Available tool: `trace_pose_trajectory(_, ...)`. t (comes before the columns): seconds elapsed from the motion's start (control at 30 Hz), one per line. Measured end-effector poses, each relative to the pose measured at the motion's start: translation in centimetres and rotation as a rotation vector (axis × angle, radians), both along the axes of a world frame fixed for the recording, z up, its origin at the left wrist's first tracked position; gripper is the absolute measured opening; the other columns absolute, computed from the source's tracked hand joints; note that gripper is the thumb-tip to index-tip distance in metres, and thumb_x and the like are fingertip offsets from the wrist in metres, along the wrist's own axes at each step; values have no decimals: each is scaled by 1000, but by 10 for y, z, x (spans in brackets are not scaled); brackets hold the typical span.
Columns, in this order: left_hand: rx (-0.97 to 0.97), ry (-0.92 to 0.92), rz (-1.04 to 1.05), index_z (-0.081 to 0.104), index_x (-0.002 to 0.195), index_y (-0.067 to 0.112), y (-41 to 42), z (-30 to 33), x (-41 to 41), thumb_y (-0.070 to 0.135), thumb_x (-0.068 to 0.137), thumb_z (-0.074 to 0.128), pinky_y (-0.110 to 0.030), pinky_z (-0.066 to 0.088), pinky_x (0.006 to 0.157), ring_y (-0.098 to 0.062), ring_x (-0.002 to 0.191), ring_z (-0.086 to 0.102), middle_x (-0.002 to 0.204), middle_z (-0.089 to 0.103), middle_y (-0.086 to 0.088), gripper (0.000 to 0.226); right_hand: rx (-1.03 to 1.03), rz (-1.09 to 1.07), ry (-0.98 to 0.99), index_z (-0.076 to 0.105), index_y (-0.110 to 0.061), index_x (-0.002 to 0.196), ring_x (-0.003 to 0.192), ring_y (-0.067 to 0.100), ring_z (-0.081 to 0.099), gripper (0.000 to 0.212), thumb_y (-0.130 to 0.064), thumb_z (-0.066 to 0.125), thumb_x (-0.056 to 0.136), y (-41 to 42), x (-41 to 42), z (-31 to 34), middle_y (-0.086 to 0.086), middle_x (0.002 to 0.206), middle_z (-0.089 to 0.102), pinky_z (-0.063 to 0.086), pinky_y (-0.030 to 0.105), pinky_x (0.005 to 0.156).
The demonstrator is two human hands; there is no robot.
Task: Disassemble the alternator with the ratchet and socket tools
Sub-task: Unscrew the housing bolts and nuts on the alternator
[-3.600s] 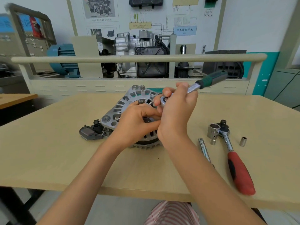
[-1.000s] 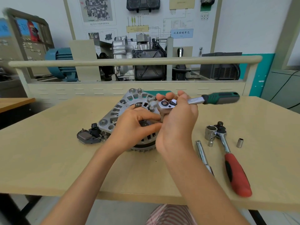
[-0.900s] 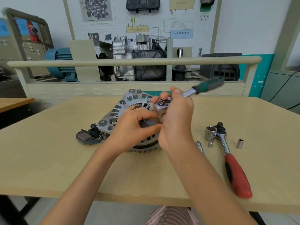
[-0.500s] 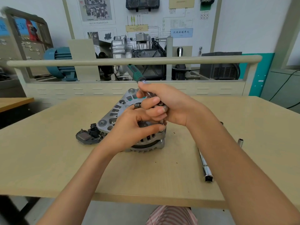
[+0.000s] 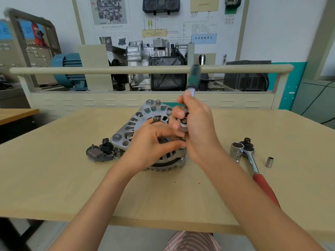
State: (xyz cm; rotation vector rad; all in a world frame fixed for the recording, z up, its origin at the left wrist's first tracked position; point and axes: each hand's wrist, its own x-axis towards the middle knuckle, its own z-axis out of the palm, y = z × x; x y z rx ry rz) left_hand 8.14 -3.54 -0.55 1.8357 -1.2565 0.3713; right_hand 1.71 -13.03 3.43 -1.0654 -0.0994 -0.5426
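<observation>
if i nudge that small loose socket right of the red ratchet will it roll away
Probably not while upright: the small socket stands on end on the flat table. Tipped over, its round metal body would likely roll. It looks light, so a nudge could topple it.

One view only — head-worn, wide-angle, looking forward and down across the table [image 5: 54, 178]. Both forearms enter from the bottom edge, near the lens; the hands work mid-frame. Far rail [image 5: 72, 70] and wall board [image 5: 199, 24] fill the top — edges bowed.
</observation>
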Motion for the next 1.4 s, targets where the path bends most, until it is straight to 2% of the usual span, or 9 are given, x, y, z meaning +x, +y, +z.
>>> trace_pose_trajectory(0.07, 4, -14, -6, 72, 79, 28, 0, 0, 0, 25, 77, 73, -27, 31, 99, -11, 90, 59, 81, 70, 9, 4, 127, -171, -150, 41, -14, 79, 38, 11, 43, 27, -24, 32, 102, 10, 1, -10, -7, 47, 44, 34, 17, 36)
trace_pose_trajectory(0.2, 5, -116, 74, 74, 83, 12, 1, -6, 0, 37, 76, 61, -29, 33, 90, 5, 82, 49, 81, 68, 0, 29, 165, -286, -274, 37, -16, 80, 47, 17, 46, 26, -25, 28, 103, 18, 3, -22, -5, 56, 47, 39, 23, 47)
trace_pose_trajectory(0.27, 6, -179, 105, 69, 78, 15, 1, -8, -2, 42, 77, 54, -33, 35, 91, 2, 78, 49, 77, 64, 4, 31, 149, -256, -286, 37, -15, 80, 40, 14, 45, 26, -24, 28, 103, 16, 3, -21, -5, 54, 48, 37, 18, 42)
trace_pose_trajectory(0.37, -16, -316, 132, 53, 78, 34, -1, -10, -4, 40, 76, 54, -34, 36, 80, 1, 81, 44, 80, 58, 15, 6, 128, -220, -280, 35, -14, 80, 33, 11, 38, 26, -22, 27, 103, 12, 5, -19, -6, 50, 48, 30, 13, 37)
trace_pose_trajectory(0.5, 167, -574, 276, 61, 109, 16, -3, -16, 0, 49, 75, 53, -45, 41, 94, -22, 111, 43, 117, 57, -9, 48, 171, -158, -270, 36, -11, 80, 32, 6, 34, 25, -20, 30, 102, 9, 9, -15, -4, 49, 48, 26, 12, 34)
trace_pose_trajectory(0.6, 339, -734, 465, 59, 120, 6, -5, -17, -1, 53, 74, 54, -63, 37, 97, -32, 112, 52, 118, 58, -16, 66, 182, -143, -269, 37, -11, 80, 33, 5, 35, 25, -20, 31, 102, 10, 10, -15, -3, 48, 47, 28, 13, 34)
trace_pose_trajectory(0.7, 416, -732, 559, 62, 121, 12, -7, -20, -6, 48, 49, 84, -73, 39, 81, -39, 121, 50, 127, 57, -19, 84, 174, -155, -273, 38, -11, 81, 33, 4, 36, 25, -20, 30, 103, 10, 10, -16, -3, 49, 47, 29, 12, 34)
trace_pose_trajectory(0.83, 463, -748, 621, 66, 116, 13, -10, -23, -12, 40, 30, 95, -73, 43, 70, -39, 123, 48, 128, 58, -16, 94, 191, -200, -270, 38, -11, 81, 33, 4, 37, 25, -20, 30, 103, 7, 11, -18, -2, 48, 46, 28, 12, 34)
trace_pose_trajectory(1.4, 482, -801, 527, 60, 122, 11, -30, -21, 31, 43, 46, 87, -72, 38, 85, -37, 122, 50, 129, 55, -15, 86, 203, -236, -148, 35, -11, 79, 29, 5, 30, 26, -21, 31, 102, -18, 39, -13, 2, 49, 44, 24, 12, 33)
